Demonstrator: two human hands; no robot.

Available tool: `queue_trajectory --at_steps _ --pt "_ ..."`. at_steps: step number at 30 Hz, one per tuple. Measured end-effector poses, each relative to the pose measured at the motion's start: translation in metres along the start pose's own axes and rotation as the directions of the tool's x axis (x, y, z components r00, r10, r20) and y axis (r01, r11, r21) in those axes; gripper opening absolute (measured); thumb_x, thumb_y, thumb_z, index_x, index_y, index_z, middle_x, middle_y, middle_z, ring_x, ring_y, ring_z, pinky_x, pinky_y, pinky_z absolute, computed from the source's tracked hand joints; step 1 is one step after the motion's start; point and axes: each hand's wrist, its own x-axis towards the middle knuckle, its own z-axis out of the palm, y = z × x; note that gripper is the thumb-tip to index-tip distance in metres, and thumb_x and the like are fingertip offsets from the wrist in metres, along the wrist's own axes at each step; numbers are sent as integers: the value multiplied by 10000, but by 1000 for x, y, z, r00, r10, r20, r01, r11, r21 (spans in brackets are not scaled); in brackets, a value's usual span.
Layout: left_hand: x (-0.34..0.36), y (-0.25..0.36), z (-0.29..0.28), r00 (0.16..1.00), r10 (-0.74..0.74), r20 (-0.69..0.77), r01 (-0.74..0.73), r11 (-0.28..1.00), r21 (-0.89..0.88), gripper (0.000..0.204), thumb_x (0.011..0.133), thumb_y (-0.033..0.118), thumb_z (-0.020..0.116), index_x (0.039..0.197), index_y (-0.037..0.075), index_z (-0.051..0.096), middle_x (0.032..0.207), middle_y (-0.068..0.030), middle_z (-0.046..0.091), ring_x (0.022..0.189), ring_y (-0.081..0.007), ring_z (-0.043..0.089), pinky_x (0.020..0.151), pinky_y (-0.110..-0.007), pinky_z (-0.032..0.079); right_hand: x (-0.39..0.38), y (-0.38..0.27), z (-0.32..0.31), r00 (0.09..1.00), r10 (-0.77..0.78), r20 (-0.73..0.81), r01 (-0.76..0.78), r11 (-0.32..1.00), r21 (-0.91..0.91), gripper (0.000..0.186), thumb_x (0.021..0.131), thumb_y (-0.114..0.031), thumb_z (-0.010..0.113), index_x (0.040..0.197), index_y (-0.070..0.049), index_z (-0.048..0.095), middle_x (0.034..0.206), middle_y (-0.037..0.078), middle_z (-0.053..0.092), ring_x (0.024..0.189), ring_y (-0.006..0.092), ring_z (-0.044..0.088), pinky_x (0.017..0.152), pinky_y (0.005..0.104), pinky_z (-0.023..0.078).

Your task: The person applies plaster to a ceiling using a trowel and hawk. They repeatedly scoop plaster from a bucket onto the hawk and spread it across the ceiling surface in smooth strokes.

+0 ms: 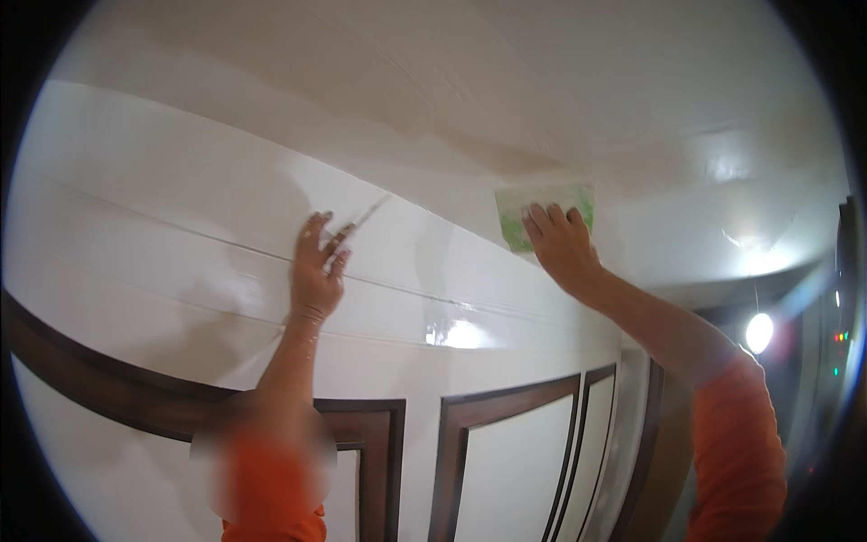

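My right hand (564, 250) is raised to the ceiling, its fingers bent over a flat green rectangular spreader (513, 221) with whitish smears. The spreader lies against the ceiling (452, 108) close to where it meets the white wall. To the left, my left hand (316, 266) is up in front of the wall, with pale smears on its fingers and wrist. Between its fingers is a thin, pale, blade-like tool (370, 212), seen nearly edge-on and pointing up to the right. Its exact kind cannot be made out.
Brown wooden frames (488, 406) with white panels line the lower wall (144, 144). A lit bulb (759, 332) hangs at the right beside a doorway. Small coloured lights (841, 337) glow at the far right. Darker, damp-looking patches mark the ceiling.
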Motion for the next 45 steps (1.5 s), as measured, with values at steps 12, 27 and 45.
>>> queue_trajectory --at_steps 12,27,45 --pt "3 -10 -19 993 110 36 -116 959 259 286 955 188 596 1213 104 687 1410 -126 528 1381 -363 399 1127 -463 351 245 -2 -305 915 -290 -280 181 916 -359 339 842 -165 728 1163 -67 679 1101 74 665 1088 203 576 1006 382 427" --pt "1 -9 -13 995 87 52 -97 965 242 273 940 219 625 1199 189 707 1414 -84 523 1379 -330 403 1107 -438 401 201 -12 -175 966 -257 -36 227 903 -366 288 725 -237 747 1001 -158 762 1208 43 580 1193 238 498 913 389 416" --pt "0 -22 -20 996 81 -21 -76 980 184 299 934 172 628 1224 131 690 1416 -80 530 1358 -329 426 1107 -431 390 176 -10 -152 703 -226 -675 251 966 -62 84 722 -168 713 772 -102 703 944 4 637 961 159 572 811 354 443"
